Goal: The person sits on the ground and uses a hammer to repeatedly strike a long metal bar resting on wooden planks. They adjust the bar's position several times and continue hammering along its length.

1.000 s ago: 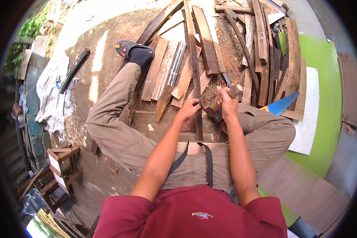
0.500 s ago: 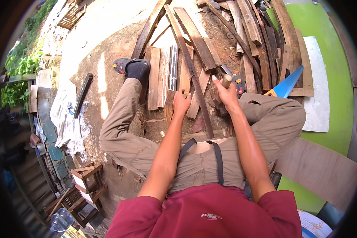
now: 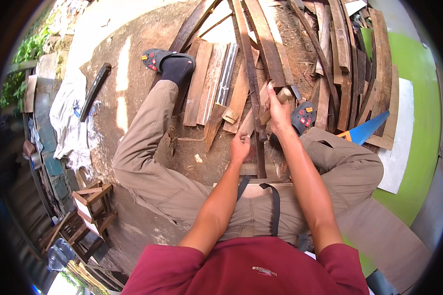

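Note:
My right hand (image 3: pixel 279 114) is wrapped round a thick, rounded wooden handle (image 3: pixel 284 93), its thumb pointing up and away; the rest of the tool cannot be told. Lower and to the left, my left hand (image 3: pixel 239 147) is closed with curled fingers, close to the end of a short light wooden piece (image 3: pixel 247 125). What it grips, if anything, is hidden. Between the two hands runs a long, narrow dark wooden strip (image 3: pixel 253 93), pointing from far ahead toward my lap. A wide brown board (image 3: pixel 267 44) ends just beyond my right hand.
Several short planks (image 3: pixel 210 81) lie beside my left shoe (image 3: pixel 157 59). A pile of boards (image 3: pixel 347 73) and a blue-bladed handsaw (image 3: pixel 369 129) are at the right, near my right shoe (image 3: pixel 303 117). A white cloth (image 3: pixel 71 123) and small wooden frame (image 3: pixel 94 209) are at the left.
My left hand has moved right and nearer to me, closer to the dark strip. My right hand still grips the handle, now slightly lower in view. The whole view has shifted somewhat.

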A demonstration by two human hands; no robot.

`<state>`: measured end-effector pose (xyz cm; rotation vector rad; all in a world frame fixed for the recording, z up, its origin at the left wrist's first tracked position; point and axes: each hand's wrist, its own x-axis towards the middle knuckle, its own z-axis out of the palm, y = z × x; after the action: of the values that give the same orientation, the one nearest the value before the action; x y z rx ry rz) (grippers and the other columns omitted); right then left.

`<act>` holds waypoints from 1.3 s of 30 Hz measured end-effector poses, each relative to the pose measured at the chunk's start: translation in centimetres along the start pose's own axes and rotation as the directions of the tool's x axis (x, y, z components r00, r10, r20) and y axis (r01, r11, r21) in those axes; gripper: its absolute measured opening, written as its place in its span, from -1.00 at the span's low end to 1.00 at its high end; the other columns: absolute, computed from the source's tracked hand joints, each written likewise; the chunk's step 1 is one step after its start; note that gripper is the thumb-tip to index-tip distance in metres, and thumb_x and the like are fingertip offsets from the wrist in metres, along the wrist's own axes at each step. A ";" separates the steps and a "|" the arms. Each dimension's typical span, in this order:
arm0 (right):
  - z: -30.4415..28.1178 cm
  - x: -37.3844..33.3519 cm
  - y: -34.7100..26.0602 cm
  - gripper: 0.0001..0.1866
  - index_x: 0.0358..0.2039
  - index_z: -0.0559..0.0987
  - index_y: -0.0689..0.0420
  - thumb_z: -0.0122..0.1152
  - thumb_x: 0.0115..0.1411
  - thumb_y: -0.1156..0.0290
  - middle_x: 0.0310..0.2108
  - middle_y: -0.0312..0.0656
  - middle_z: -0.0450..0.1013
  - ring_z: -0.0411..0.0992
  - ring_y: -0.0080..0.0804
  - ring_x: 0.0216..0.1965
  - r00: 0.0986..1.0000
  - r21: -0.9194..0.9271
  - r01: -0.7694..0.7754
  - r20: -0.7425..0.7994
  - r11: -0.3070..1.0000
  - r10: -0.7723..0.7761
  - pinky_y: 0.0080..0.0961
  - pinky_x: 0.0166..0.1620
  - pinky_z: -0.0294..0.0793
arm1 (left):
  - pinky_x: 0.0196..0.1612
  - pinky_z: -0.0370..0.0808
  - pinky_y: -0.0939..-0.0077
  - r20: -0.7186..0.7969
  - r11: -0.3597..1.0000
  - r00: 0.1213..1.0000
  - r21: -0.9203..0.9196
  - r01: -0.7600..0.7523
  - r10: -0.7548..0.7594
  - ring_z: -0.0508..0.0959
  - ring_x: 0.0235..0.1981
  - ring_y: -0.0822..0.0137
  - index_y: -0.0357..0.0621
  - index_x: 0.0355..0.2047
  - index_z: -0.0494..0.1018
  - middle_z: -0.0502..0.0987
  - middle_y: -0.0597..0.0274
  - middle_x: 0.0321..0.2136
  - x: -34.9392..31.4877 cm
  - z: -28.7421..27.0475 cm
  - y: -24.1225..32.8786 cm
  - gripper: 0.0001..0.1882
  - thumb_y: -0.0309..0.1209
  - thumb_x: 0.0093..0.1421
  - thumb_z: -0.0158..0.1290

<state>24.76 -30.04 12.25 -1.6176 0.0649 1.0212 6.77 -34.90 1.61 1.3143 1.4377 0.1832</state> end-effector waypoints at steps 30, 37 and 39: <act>9.6 3.5 -1.3 -0.53 -0.56 0.33 0.04 0.11 0.42 0.05 -0.63 -0.37 0.25 0.21 -0.55 -0.58 0.935 -0.008 0.354 0.011 0.935 -0.354 -0.48 -0.42 0.32 | 0.24 0.27 0.05 -0.253 0.953 0.952 0.201 0.228 -0.174 0.32 0.21 0.03 -0.12 0.23 0.24 0.30 0.08 0.16 -0.4 8.9 2.6 -0.29 -0.32 0.10 0.28; 7.3 5.3 -2.3 -0.70 -0.56 0.33 0.07 0.16 0.32 0.43 -0.65 -0.35 0.21 0.22 -0.48 -0.61 0.960 -0.005 0.252 0.127 0.968 -0.250 -0.40 -0.43 0.36 | 0.23 0.31 0.04 -0.252 0.971 0.955 0.140 0.196 -0.156 0.32 0.20 -0.01 -0.13 0.22 0.27 0.35 0.06 0.12 -0.3 8.9 2.4 -0.31 -0.37 0.08 0.26; 7.2 6.0 -2.8 -0.73 -0.55 0.34 0.08 0.13 0.30 0.45 -0.66 -0.36 0.20 0.22 -0.47 -0.61 0.971 0.004 0.187 0.152 0.982 -0.185 -0.40 -0.43 0.36 | 0.23 0.33 0.03 -0.262 0.982 0.955 0.088 0.164 -0.137 0.32 0.19 -0.04 -0.16 0.23 0.27 0.35 0.05 0.12 -0.4 8.9 2.1 -0.30 -0.38 0.08 0.26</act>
<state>25.83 -20.44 10.91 -1.5189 -0.1927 0.9966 14.67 -39.15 0.13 1.2967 1.7815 0.1791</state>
